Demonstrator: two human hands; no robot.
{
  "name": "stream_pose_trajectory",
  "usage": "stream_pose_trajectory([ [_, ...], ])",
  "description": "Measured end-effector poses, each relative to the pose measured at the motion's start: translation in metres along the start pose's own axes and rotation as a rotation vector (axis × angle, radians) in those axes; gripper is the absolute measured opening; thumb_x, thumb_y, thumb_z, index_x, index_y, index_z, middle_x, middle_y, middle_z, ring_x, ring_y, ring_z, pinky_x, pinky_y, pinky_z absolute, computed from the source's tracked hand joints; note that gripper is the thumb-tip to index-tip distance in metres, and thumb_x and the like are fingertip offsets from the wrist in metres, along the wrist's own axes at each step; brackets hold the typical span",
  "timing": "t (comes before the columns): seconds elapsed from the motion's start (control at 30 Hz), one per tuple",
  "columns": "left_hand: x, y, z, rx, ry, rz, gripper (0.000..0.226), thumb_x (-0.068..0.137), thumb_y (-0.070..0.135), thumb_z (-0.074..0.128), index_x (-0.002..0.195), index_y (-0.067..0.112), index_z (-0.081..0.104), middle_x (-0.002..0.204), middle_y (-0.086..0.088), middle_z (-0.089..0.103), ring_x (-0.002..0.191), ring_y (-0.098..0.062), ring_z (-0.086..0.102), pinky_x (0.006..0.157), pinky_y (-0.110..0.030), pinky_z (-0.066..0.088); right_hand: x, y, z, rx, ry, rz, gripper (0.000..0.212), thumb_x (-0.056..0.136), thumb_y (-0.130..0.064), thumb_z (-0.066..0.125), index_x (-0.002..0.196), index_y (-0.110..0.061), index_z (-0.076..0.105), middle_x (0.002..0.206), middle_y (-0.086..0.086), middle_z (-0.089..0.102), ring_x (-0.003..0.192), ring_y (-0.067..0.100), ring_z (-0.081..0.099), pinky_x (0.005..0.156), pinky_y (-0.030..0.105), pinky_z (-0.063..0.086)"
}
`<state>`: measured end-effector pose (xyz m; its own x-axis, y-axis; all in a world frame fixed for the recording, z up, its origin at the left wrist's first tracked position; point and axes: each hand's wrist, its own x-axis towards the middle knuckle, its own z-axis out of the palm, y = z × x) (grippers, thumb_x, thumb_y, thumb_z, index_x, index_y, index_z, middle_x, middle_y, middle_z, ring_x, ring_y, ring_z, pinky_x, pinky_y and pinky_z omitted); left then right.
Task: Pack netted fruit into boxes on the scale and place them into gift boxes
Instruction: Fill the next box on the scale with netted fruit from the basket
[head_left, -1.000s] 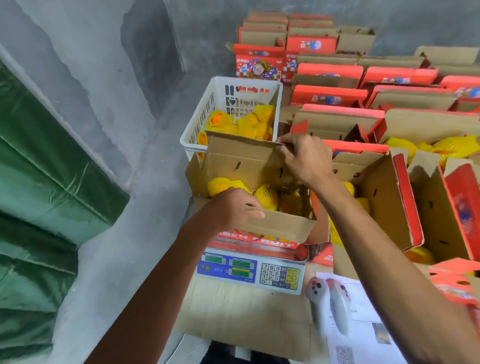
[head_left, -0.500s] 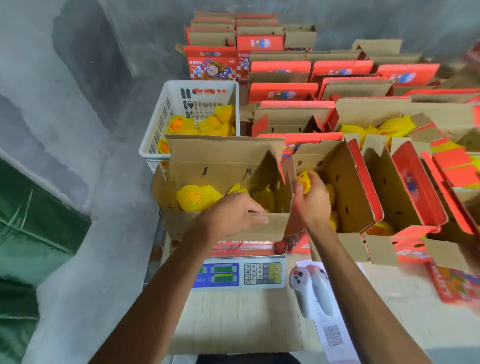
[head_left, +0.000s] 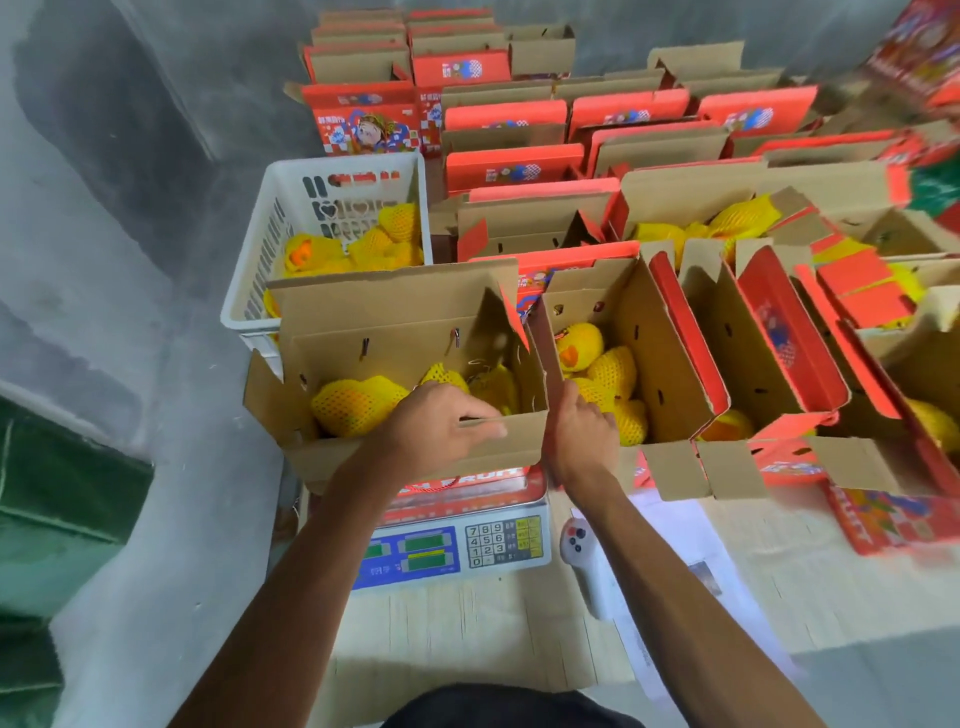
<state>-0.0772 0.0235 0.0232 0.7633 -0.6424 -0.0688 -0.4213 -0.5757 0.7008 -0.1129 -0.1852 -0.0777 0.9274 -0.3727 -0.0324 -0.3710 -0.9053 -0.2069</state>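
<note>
Left hand (head_left: 441, 431) grips the near wall of the open carton (head_left: 395, 332) on the scale (head_left: 457, 545), fingers curled over its edge. Right hand (head_left: 582, 441) clasps the carton's three-o'clock corner. Netted fruit (head_left: 358, 405) lies inside. Lift evenly, I'd say, supporting both sides so nothing tips.

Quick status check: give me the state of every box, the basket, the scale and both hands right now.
Box on scale: open, holds netted fruit.
Next box: open, fruit inside.
Basket: partly filled.
Scale: loaded, reading illegible.
Left hand: grips front wall.
Right hand: on netted fruit; grip unclear.
</note>
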Motion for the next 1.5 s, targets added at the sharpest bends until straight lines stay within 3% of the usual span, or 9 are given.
stream_pose_trajectory([
  [0.43, -0.005, -0.001, 0.002, 0.105, 0.03, -0.031, 0.039, 0.09, 0.058, 0.056, 0.099, 0.026, 0.076, 0.082, 0.0, 0.074, 0.074, -0.015, 0.067, 0.068, -0.045, 0.056, -0.005, 0.008, 0.007, -0.068, 0.102, -0.049, 0.048, 0.093, -0.013, 0.061, 0.138, -0.007, 0.046, 0.095, 0.01, 0.073, 0.089, 0.034, 0.069, 0.081, 0.041, 0.052],
  [0.6, -0.009, 0.004, 0.001, 0.147, 0.05, -0.081, 0.032, 0.089, 0.062, 0.063, 0.105, 0.037, 0.075, 0.094, 0.016, 0.076, 0.086, -0.007, 0.069, 0.081, -0.039, 0.057, -0.001, 0.014, -0.008, -0.025, -0.011, -0.099, 0.041, 0.095, -0.014, 0.059, 0.134, -0.009, 0.046, 0.114, 0.013, 0.068, 0.1, 0.038, 0.066, 0.084, 0.043, 0.049],
  [0.7, -0.013, 0.004, -0.003, 0.17, 0.13, -0.129, 0.039, 0.089, 0.069, 0.059, 0.109, 0.039, 0.073, 0.105, 0.018, 0.074, 0.102, -0.008, 0.068, 0.087, -0.036, 0.055, -0.006, 0.003, -0.028, 0.292, 0.094, -0.105, 0.022, 0.103, -0.027, 0.053, 0.115, -0.01, 0.061, 0.102, 0.015, 0.07, 0.087, 0.039, 0.064, 0.071, 0.045, 0.052],
  [0.8, -0.017, 0.0, -0.014, 0.222, 0.196, -0.131, 0.04, 0.098, 0.062, 0.053, 0.12, 0.034, 0.071, 0.119, 0.01, 0.073, 0.113, -0.017, 0.065, 0.092, -0.037, 0.052, -0.015, -0.015, -0.06, 0.729, 0.279, -0.076, 0.033, 0.109, -0.034, 0.043, 0.098, -0.016, 0.069, 0.081, -0.001, 0.069, 0.073, 0.021, 0.062, 0.061, 0.035, 0.046],
  [0.9, -0.02, -0.005, -0.022, 0.298, 0.237, -0.129, 0.042, 0.101, 0.049, 0.057, 0.135, 0.026, 0.065, 0.137, 0.004, 0.065, 0.129, -0.021, 0.055, 0.106, -0.038, 0.042, -0.026, -0.035, -0.091, 1.073, 0.225, -0.122, 0.042, 0.108, -0.052, 0.035, 0.114, -0.032, 0.072, 0.102, -0.019, 0.074, 0.103, 0.0, 0.066, 0.083, 0.01, 0.048],
  [0.97, -0.022, -0.006, -0.024, 0.298, 0.274, -0.116, 0.043, 0.101, 0.045, 0.059, 0.138, 0.023, 0.063, 0.141, 0.003, 0.061, 0.132, -0.021, 0.052, 0.11, -0.039, 0.038, -0.033, -0.048, -0.101, 1.201, 0.138, -0.179, 0.043, 0.107, -0.056, 0.036, 0.122, -0.035, 0.07, 0.116, -0.02, 0.072, 0.116, -0.002, 0.062, 0.094, 0.01, 0.045],
  [1.13, -0.025, -0.011, -0.027, 0.332, 0.388, -0.104, 0.046, 0.099, 0.039, 0.063, 0.14, 0.018, 0.062, 0.149, 0.0, 0.055, 0.138, -0.022, 0.047, 0.119, -0.035, 0.028, -0.041, -0.061, -0.108, 0.969, 0.219, -0.325, 0.045, 0.103, -0.028, 0.061, 0.144, -0.012, 0.053, 0.144, 0.0, 0.059, 0.136, 0.011, 0.052, 0.114, 0.04, 0.043],
  [1.3, -0.026, -0.024, -0.033, 0.405, 0.394, -0.157, 0.056, 0.102, 0.041, 0.056, 0.15, 0.014, 0.05, 0.162, -0.001, 0.04, 0.154, -0.017, 0.025, 0.128, -0.036, 0.005, -0.061, -0.09, -0.107, 0.56, 0.381, -0.703, 0.039, 0.101, -0.009, 0.055, 0.138, 0.0, 0.058, 0.151, 0.012, 0.052, 0.145, 0.023, 0.044, 0.122, 0.036, 0.033],
  [1.5, -0.037, -0.041, -0.039, 0.509, 0.418, -0.303, 0.066, 0.101, 0.049, 0.052, 0.155, 0.011, 0.042, 0.164, -0.006, 0.036, 0.156, -0.021, 0.02, 0.127, -0.039, -0.004, -0.066, -0.113, -0.117, 0.116, 0.276, -0.57, 0.047, 0.102, -0.027, 0.051, 0.141, -0.001, 0.056, 0.153, 0.017, 0.048, 0.146, 0.029, 0.042, 0.123, 0.038, 0.029],
])
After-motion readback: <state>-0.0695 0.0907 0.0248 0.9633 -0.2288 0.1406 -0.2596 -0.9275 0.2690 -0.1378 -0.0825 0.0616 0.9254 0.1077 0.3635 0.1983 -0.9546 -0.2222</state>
